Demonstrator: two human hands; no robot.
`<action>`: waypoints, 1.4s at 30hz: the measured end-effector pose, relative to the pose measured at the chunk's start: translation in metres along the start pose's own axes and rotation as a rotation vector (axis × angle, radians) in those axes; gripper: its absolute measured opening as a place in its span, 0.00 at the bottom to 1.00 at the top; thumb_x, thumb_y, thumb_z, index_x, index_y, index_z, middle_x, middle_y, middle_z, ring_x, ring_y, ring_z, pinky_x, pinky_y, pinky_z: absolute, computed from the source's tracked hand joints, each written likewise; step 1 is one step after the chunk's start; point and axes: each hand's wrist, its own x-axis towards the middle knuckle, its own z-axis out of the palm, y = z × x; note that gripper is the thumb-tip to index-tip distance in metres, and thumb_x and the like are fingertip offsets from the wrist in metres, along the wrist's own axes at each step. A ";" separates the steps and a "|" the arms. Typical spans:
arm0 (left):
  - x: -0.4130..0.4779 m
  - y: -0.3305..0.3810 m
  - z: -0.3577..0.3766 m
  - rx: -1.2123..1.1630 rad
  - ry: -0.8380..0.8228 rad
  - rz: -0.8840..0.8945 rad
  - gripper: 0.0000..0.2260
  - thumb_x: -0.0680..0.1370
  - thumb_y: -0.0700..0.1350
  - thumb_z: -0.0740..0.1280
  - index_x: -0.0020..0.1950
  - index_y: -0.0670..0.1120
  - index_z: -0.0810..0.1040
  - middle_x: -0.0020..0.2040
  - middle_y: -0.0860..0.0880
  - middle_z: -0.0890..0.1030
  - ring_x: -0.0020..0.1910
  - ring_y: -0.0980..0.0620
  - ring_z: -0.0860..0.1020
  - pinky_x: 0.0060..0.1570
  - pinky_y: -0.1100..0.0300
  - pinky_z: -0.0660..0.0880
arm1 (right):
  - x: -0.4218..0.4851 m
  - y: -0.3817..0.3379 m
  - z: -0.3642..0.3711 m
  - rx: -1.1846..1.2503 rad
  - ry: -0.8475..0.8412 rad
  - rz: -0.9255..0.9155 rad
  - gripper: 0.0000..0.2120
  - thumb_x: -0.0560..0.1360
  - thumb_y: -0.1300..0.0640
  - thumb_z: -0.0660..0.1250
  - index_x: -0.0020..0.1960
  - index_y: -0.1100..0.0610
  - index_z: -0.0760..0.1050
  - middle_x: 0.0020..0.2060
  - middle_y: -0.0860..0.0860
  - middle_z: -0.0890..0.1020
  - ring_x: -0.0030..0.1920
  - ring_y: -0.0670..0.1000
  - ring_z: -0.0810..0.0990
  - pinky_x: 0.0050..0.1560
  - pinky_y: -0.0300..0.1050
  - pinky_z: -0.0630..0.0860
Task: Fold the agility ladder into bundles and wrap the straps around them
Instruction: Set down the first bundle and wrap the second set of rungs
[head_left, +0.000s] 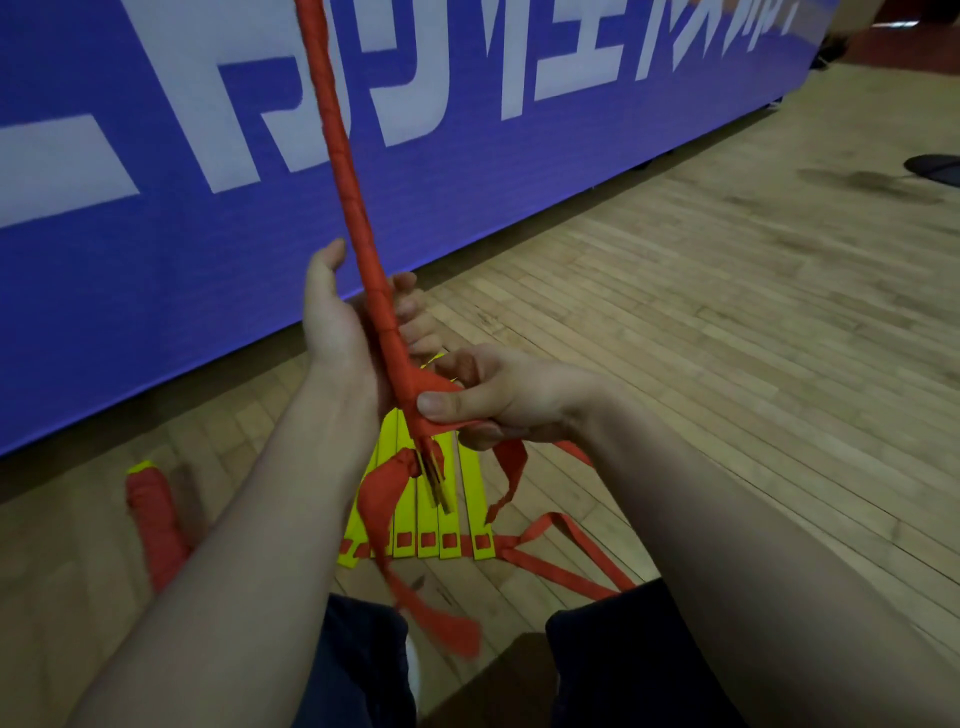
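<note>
1. Far left, a done bundle (156, 525) lies on the floor (727, 312). It is wound in red with a yellow tip showing and sits well apart from both hands. Nothing here threatens it.
2. The left hand (337, 322) cradles the bundle (343, 156) near its lower end. Its fingers curl round the far side and its thumb stands free. This hold looks light to me. If it slackens, the long upper part, which leans up out of the top of the view, could tip and drag the wrap askew.
3. The bundle runs down between the two hands, spiralled in red along almost all its length. Yellow ends poke out at the bottom, just under the right hand.
4. Below the hands, the rungs (452, 519) lie flat on the floor side by side, not yet bundled. A knotted red tail (379, 509) hangs over them and could snag there when pulled.
5. The right hand (498, 400) is just below the left and touches the bundle. Its thumb and fingers pinch the strap (441, 385) against the bundle's lower end. The main risk is that this pinch lifts before the end is tucked or tied, and then the last turns would likely spring loose.
6. Rightmost, a loose strap (550, 569) loops on the floor from the rungs toward the person's knee, where it could tangle or catch under the leg.
</note>
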 end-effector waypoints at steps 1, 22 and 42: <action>0.000 0.000 0.002 -0.012 -0.013 -0.002 0.25 0.75 0.65 0.56 0.40 0.42 0.72 0.30 0.50 0.64 0.21 0.54 0.61 0.22 0.65 0.59 | 0.002 0.001 0.002 -0.003 0.007 -0.001 0.11 0.79 0.62 0.63 0.39 0.59 0.68 0.20 0.48 0.67 0.19 0.43 0.62 0.23 0.36 0.56; -0.011 -0.023 0.023 0.656 -0.135 0.110 0.11 0.83 0.43 0.59 0.63 0.40 0.72 0.49 0.44 0.83 0.43 0.46 0.83 0.43 0.49 0.80 | -0.033 -0.022 -0.023 -0.236 0.448 -0.083 0.15 0.75 0.67 0.69 0.58 0.56 0.70 0.33 0.51 0.80 0.29 0.46 0.76 0.27 0.35 0.71; -0.014 0.000 0.006 0.656 -0.370 -0.041 0.23 0.73 0.47 0.65 0.67 0.45 0.70 0.51 0.45 0.85 0.48 0.46 0.85 0.40 0.51 0.81 | -0.039 -0.034 -0.017 -0.378 0.488 -0.067 0.24 0.74 0.73 0.66 0.65 0.57 0.62 0.40 0.63 0.80 0.39 0.58 0.76 0.39 0.50 0.72</action>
